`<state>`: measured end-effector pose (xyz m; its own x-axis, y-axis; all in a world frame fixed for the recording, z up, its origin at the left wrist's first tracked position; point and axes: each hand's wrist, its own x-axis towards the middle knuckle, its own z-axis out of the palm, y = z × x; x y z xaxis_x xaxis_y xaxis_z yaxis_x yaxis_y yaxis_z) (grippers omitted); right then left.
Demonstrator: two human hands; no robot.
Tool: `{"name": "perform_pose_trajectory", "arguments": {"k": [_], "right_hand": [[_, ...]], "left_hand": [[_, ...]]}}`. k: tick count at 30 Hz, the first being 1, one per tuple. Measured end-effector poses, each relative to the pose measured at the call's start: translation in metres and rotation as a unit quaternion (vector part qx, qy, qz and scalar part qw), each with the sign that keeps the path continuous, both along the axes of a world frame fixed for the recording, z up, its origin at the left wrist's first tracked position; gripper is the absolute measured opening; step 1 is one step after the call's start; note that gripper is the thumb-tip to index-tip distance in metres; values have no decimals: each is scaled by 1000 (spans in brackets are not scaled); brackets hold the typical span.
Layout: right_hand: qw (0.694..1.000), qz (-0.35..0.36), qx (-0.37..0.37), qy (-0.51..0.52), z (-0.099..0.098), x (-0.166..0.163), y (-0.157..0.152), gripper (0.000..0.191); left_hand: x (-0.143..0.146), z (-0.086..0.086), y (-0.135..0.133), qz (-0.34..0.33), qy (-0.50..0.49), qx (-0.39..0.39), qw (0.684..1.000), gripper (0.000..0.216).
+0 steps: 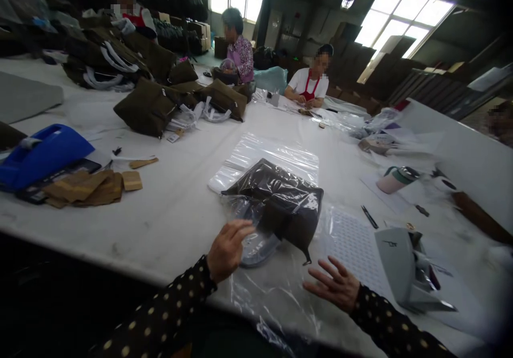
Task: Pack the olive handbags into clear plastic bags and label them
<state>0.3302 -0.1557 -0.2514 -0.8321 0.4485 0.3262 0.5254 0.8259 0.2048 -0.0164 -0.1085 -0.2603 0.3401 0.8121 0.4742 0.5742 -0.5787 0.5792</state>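
Note:
A dark brown handbag [286, 189] lies in the middle of the table inside a clear plastic bag [276, 302], whose loose end spreads toward the near table edge. Its pale wrapped handle [260, 254] shows through the film. My left hand [226, 248] is at the left of the handle, fingers extended and slightly bent, holding nothing I can see; whether the fingertips touch the film I cannot tell. To the right of the loose film, my right hand [334, 284] is open with its fingers spread. Beneath the handbag lies a stack of clear plastic bags [236, 168].
At right are a sticker sheet [350, 246], a grey tape dispenser [395, 267], thread snips [369, 217] and a pink cup [395, 180]. A blue tape dispenser [52, 152] and brown paper pieces [90, 187] lie left. Several handbags [146, 104] and co-workers [308, 83] are farther back.

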Motion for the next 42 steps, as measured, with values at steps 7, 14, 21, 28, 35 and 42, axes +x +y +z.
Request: {"name": "perform_pose_trajectory", "arguments": {"k": [7,14,21,28,35,42], "right_hand": [[982,-45,-148,106,2,-29,13,26],[942,-122,-136,280,27,-56,14,19],[888,-315,-193,274,13,-115,-3,29],[868,-407,-198,206,0,-137,-2,45],[932,-310,-57,177,26,-135,-3,41],[970,-225,-24,93,48,-151,37,54]], "left_hand": [[1,-27,-99,-126,65,-100,985,61],[6,-18,-84,118,-156,-194,961,30],[-42,-13,-83,201,-189,-366,889,34],[-41,12,-78,201,-60,-21,978,27],[8,-13,-17,86,184,58,977,50],[4,-32,-8,89,206,63,972,54]]}}
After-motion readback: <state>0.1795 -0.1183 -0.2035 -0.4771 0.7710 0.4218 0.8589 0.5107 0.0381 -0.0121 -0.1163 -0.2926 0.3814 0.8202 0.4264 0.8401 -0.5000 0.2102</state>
